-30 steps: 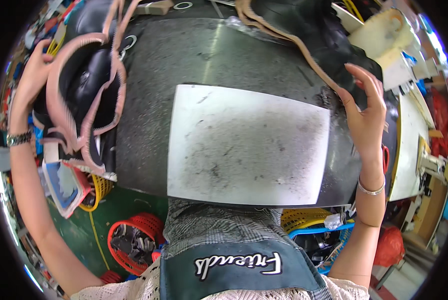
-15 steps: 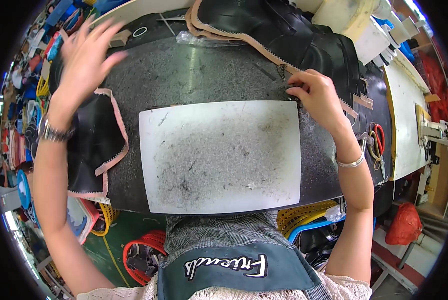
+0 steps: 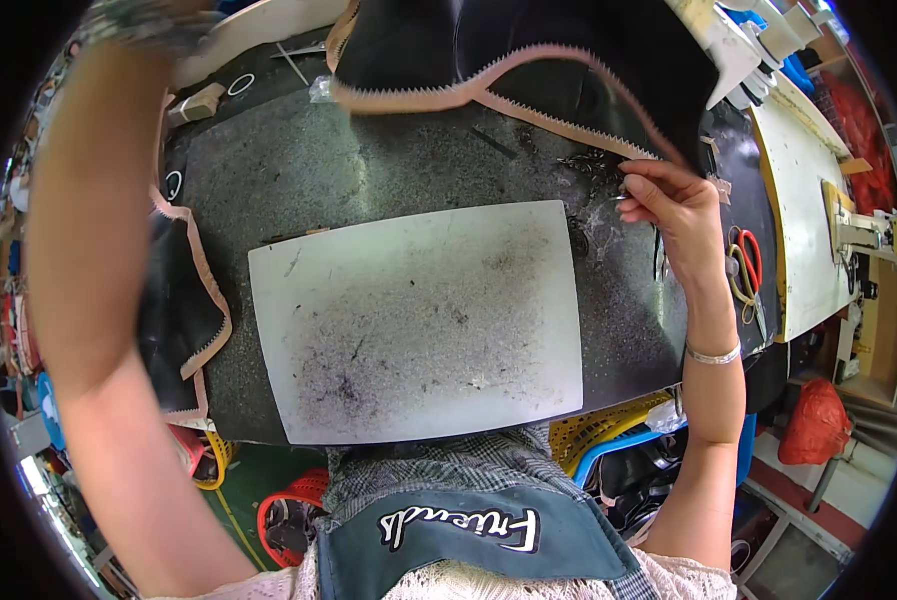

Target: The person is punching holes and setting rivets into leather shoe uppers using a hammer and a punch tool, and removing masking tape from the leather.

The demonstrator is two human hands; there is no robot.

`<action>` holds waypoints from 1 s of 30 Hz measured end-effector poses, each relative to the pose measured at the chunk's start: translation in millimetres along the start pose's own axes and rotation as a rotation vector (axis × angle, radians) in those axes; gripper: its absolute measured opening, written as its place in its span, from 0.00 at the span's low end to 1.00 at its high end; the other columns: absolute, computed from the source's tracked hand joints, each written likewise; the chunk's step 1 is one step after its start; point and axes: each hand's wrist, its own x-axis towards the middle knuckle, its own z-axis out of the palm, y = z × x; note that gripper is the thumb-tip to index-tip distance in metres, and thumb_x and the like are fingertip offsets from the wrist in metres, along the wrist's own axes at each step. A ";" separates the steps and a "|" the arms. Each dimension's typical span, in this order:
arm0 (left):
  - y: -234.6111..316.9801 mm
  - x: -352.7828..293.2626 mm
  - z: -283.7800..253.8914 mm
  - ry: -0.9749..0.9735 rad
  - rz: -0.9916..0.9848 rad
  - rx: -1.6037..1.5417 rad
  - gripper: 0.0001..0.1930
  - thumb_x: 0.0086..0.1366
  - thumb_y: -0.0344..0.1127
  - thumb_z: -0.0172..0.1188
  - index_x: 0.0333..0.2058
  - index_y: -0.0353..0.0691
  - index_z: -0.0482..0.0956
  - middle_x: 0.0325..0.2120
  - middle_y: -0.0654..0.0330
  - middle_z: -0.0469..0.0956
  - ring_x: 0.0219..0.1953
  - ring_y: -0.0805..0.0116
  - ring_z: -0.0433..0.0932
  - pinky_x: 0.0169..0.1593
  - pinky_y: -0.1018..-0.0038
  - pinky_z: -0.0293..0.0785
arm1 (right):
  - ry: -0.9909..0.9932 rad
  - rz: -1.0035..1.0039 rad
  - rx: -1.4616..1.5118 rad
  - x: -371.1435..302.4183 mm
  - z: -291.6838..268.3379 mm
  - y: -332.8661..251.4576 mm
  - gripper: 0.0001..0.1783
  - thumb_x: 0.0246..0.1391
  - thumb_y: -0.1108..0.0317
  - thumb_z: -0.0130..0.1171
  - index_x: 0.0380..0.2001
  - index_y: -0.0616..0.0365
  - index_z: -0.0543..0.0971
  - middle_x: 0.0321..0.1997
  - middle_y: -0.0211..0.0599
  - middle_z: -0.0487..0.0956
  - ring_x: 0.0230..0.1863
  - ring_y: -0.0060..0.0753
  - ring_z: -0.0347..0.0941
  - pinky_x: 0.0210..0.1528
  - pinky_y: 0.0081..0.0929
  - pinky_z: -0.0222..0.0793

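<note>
My left forearm (image 3: 98, 220) reaches up along the left side, smeared by motion; the hand is past the top edge, out of sight. At the right of the worktable, my right hand (image 3: 676, 205) is closed, thumb and fingers pinched together. A small shiny bit shows at its fingertips, too small to name. Just above that hand, a black leather-like sheet (image 3: 408, 45) with a pink zigzag-cut edge bulges up from similar pieces beneath. A white board (image 3: 418, 320), smudged with dark specks, lies below and left of the right hand.
Another pink-edged black piece (image 3: 173, 300) lies at the table's left. Scissors with red and tan handles (image 3: 746, 265) lie on the right. Dark scraps (image 3: 598, 165) are near my right hand. A yellow basket (image 3: 603, 440) and a red basket (image 3: 293, 510) stand below the front edge.
My left hand has swung up and out of the picture. The right hand has shifted right and slightly down. The black sheet's edge now curves upward, and the view has turned a little.
</note>
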 end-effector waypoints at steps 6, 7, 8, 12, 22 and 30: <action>44.4 -122.9 -74.6 -0.476 -0.404 -0.188 0.12 0.53 0.26 0.70 0.31 0.32 0.73 0.24 0.57 0.77 0.29 0.71 0.76 0.34 0.74 0.71 | -0.017 -0.174 0.020 -2.8 11.2 -7.3 0.14 0.58 0.78 0.59 0.48 0.69 0.78 0.37 0.39 0.81 0.36 0.28 0.82 0.40 0.21 0.80; 39.4 -159.4 -69.1 -0.443 -0.318 -0.253 0.19 0.50 0.31 0.73 0.37 0.34 0.73 0.30 0.57 0.76 0.34 0.69 0.75 0.39 0.72 0.71 | 0.104 -0.228 0.047 -10.3 21.5 -23.5 0.12 0.56 0.81 0.59 0.44 0.68 0.80 0.35 0.37 0.80 0.34 0.29 0.82 0.40 0.23 0.81; 24.1 -161.9 -17.7 -0.397 -0.121 -0.400 0.25 0.48 0.36 0.76 0.42 0.36 0.73 0.36 0.57 0.75 0.39 0.67 0.74 0.44 0.71 0.72 | 0.207 -0.253 0.039 -21.9 6.1 -26.0 0.09 0.55 0.82 0.59 0.41 0.68 0.80 0.35 0.37 0.80 0.34 0.30 0.82 0.39 0.23 0.81; 51.4 -240.8 28.6 -0.728 -0.851 -0.745 0.30 0.42 0.36 0.80 0.41 0.33 0.72 0.29 0.58 0.75 0.33 0.70 0.74 0.38 0.72 0.73 | -0.172 -0.340 -0.008 -55.0 70.2 -54.1 0.08 0.50 0.88 0.58 0.32 0.66 0.79 0.35 0.38 0.81 0.36 0.27 0.80 0.41 0.22 0.78; 86.5 -290.5 71.0 -0.536 -0.975 -1.558 0.14 0.51 0.29 0.68 0.36 0.30 0.82 0.23 0.66 0.78 0.27 0.80 0.72 0.32 0.76 0.70 | -0.750 -0.319 -0.057 -94.0 198.0 -15.9 0.05 0.49 0.84 0.63 0.29 0.65 0.81 0.33 0.35 0.81 0.31 0.22 0.78 0.31 0.19 0.72; 100.1 -307.0 76.5 -0.390 -0.977 -1.469 0.03 0.55 0.23 0.61 0.29 0.29 0.79 0.20 0.70 0.74 0.25 0.85 0.68 0.28 0.80 0.66 | -0.669 -0.404 -0.097 -98.4 202.2 -17.2 0.07 0.45 0.85 0.62 0.29 0.63 0.81 0.27 0.39 0.80 0.26 0.32 0.78 0.27 0.25 0.72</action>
